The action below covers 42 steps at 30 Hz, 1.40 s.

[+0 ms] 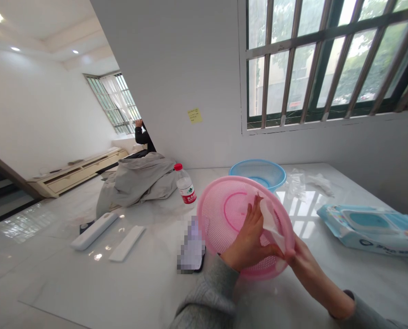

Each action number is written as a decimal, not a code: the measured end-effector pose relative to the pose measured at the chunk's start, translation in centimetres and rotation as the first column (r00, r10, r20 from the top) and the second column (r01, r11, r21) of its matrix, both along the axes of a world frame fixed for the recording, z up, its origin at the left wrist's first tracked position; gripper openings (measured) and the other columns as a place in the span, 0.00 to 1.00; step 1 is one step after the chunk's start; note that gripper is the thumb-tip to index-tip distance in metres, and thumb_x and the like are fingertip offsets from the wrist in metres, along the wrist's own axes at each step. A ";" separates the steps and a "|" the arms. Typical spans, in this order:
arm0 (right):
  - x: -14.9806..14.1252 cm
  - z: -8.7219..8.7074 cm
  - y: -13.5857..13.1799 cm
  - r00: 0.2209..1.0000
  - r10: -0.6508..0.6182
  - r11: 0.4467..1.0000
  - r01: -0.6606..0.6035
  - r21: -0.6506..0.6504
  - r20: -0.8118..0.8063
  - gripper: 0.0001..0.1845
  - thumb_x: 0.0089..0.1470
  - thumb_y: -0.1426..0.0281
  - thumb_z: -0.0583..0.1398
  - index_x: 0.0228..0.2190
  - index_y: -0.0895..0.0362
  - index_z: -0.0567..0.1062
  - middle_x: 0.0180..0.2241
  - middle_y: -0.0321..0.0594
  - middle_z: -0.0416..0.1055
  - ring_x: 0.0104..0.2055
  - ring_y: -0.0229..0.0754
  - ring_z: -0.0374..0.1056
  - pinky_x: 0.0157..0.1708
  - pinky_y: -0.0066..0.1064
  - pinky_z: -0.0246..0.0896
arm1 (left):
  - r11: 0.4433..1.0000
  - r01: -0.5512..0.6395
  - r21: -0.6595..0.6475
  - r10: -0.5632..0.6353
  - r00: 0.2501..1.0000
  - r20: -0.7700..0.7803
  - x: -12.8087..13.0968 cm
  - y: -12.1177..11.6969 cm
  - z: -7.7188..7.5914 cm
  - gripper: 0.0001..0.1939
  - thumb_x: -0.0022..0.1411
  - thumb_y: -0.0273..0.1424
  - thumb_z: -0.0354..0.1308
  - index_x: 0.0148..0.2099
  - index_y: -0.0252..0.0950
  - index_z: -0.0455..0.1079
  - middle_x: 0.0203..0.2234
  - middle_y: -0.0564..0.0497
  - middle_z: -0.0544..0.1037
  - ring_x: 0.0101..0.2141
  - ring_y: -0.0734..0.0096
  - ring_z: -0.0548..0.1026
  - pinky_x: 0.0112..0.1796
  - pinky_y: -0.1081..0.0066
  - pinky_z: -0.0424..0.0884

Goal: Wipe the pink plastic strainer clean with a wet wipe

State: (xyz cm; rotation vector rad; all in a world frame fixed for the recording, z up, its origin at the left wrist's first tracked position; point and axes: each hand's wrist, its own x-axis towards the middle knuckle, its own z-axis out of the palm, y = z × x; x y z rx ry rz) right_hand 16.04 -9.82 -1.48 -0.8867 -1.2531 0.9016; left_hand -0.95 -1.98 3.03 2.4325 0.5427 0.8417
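Observation:
A pink mesh basket [220, 205] is tilted up toward me above the table. At its right side my right hand [301, 256] grips the rim, with the fingers partly hidden behind it. My left hand [250, 237] reaches inside the basket, fingers stretched upward and thumb pointing to the right rim. A thin white wipe [269, 219] is held on the palm side of that hand, spanning from the fingertips down toward the thumb, against the inner wall. Behind the pink basket stands a blue mesh basket [258, 170], partly covered by it.
On the white table lie a wipes pack [371, 228], clear plastic wrapping [296, 183], a phone [192, 249], a red-capped bottle [186, 185], two white bar-shaped pieces [127, 243] [96, 230] and grey cloth [138, 178]. Another person's arm [142, 135] shows in the background.

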 end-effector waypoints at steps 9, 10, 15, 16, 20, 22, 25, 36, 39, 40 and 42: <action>2.2 0.0 0.6 0.977 -0.194 0.981 0.195 -0.002 -0.084 0.42 0.56 0.38 0.64 0.63 0.48 0.76 0.63 0.50 0.76 0.65 0.67 0.71 0.65 0.55 0.67 | 0.966 0.251 0.057 -0.243 0.963 -0.117 2.4 -1.5 -0.4 0.61 0.62 0.56 0.67 0.81 0.37 0.36 0.78 0.38 0.46 0.77 0.40 0.37 0.74 0.38 0.38; 2.3 -0.2 0.7 0.974 -0.206 0.979 0.206 -0.012 -0.092 0.40 0.57 0.39 0.64 0.63 0.48 0.77 0.62 0.50 0.77 0.65 0.66 0.71 0.64 0.54 0.68 | 0.964 0.258 0.067 -0.249 0.960 -0.125 2.5 -1.5 -0.6 0.60 0.64 0.56 0.66 0.81 0.36 0.37 0.78 0.38 0.47 0.77 0.42 0.37 0.74 0.39 0.37; 3.1 0.4 0.7 0.971 -0.229 0.973 0.226 -0.042 -0.071 0.39 0.61 0.41 0.63 0.66 0.48 0.73 0.64 0.49 0.75 0.67 0.64 0.70 0.66 0.54 0.65 | 0.974 0.225 0.021 -0.217 0.960 -0.179 2.0 -1.5 -1.6 0.55 0.66 0.57 0.62 0.81 0.36 0.41 0.79 0.40 0.41 0.77 0.51 0.35 0.75 0.46 0.42; 3.3 0.7 0.7 0.969 -0.238 0.971 0.237 -0.032 -0.065 0.40 0.61 0.41 0.63 0.66 0.48 0.72 0.65 0.50 0.74 0.67 0.64 0.69 0.66 0.54 0.65 | 0.977 0.215 0.009 -0.208 0.957 -0.204 1.9 -1.5 -1.8 0.55 0.66 0.57 0.62 0.81 0.37 0.40 0.79 0.40 0.40 0.77 0.51 0.35 0.74 0.46 0.44; 4.0 1.4 1.0 0.956 -0.290 0.956 0.292 0.034 -0.033 0.41 0.61 0.41 0.62 0.67 0.49 0.71 0.62 0.50 0.77 0.66 0.64 0.70 0.65 0.55 0.66 | 0.984 0.174 0.027 -0.159 0.947 -0.280 1.7 -1.4 -2.4 0.53 0.67 0.58 0.60 0.81 0.40 0.41 0.79 0.42 0.41 0.77 0.51 0.37 0.73 0.45 0.48; 4.2 1.4 1.2 0.952 -0.305 0.950 0.306 0.055 -0.027 0.40 0.62 0.41 0.61 0.66 0.48 0.72 0.59 0.49 0.79 0.66 0.64 0.70 0.65 0.55 0.66 | 0.988 0.144 0.056 -0.119 0.942 -0.315 1.7 -1.3 -2.6 0.53 0.67 0.59 0.59 0.80 0.39 0.41 0.79 0.42 0.41 0.77 0.50 0.38 0.73 0.44 0.49; 4.3 1.5 1.2 0.947 -0.320 0.945 0.322 0.062 -0.041 0.39 0.62 0.41 0.62 0.66 0.48 0.72 0.58 0.49 0.80 0.66 0.64 0.70 0.65 0.57 0.66 | 0.989 0.089 0.117 -0.041 0.932 -0.361 1.6 -1.4 -2.7 0.53 0.67 0.59 0.60 0.80 0.40 0.42 0.79 0.43 0.43 0.77 0.49 0.40 0.72 0.44 0.53; 1.7 5.0 0.6 0.890 -0.287 0.958 0.270 -0.098 -0.355 0.34 0.64 0.48 0.63 0.66 0.45 0.71 0.61 0.46 0.77 0.66 0.63 0.71 0.62 0.57 0.70 | 0.946 -0.106 0.308 0.209 0.923 -0.324 1.9 -3.0 -1.1 0.31 0.76 0.24 0.44 0.78 0.40 0.51 0.76 0.47 0.57 0.74 0.58 0.58 0.70 0.53 0.61; 1.3 4.9 0.6 0.885 -0.289 0.957 0.262 -0.122 -0.365 0.32 0.64 0.49 0.63 0.65 0.45 0.72 0.61 0.45 0.78 0.66 0.63 0.71 0.63 0.59 0.69 | 0.940 -0.125 0.319 0.233 0.916 -0.327 2.0 -2.9 -1.2 0.31 0.75 0.23 0.45 0.77 0.38 0.54 0.75 0.46 0.59 0.72 0.56 0.61 0.67 0.53 0.65; 1.2 4.7 0.7 0.886 -0.284 0.959 0.255 -0.125 -0.365 0.30 0.64 0.50 0.63 0.64 0.45 0.74 0.61 0.45 0.78 0.66 0.63 0.71 0.63 0.59 0.68 | 0.939 -0.129 0.320 0.238 0.913 -0.330 2.1 -2.9 -1.2 0.30 0.75 0.23 0.45 0.76 0.38 0.54 0.75 0.46 0.59 0.72 0.56 0.62 0.67 0.53 0.66; 1.3 4.3 0.8 0.889 -0.267 0.963 0.236 -0.128 -0.371 0.26 0.65 0.51 0.63 0.60 0.46 0.78 0.59 0.44 0.79 0.66 0.62 0.70 0.64 0.59 0.68 | 0.938 -0.134 0.320 0.245 0.909 -0.338 2.1 -2.8 -1.3 0.30 0.75 0.24 0.45 0.76 0.37 0.56 0.75 0.46 0.60 0.72 0.56 0.63 0.66 0.53 0.67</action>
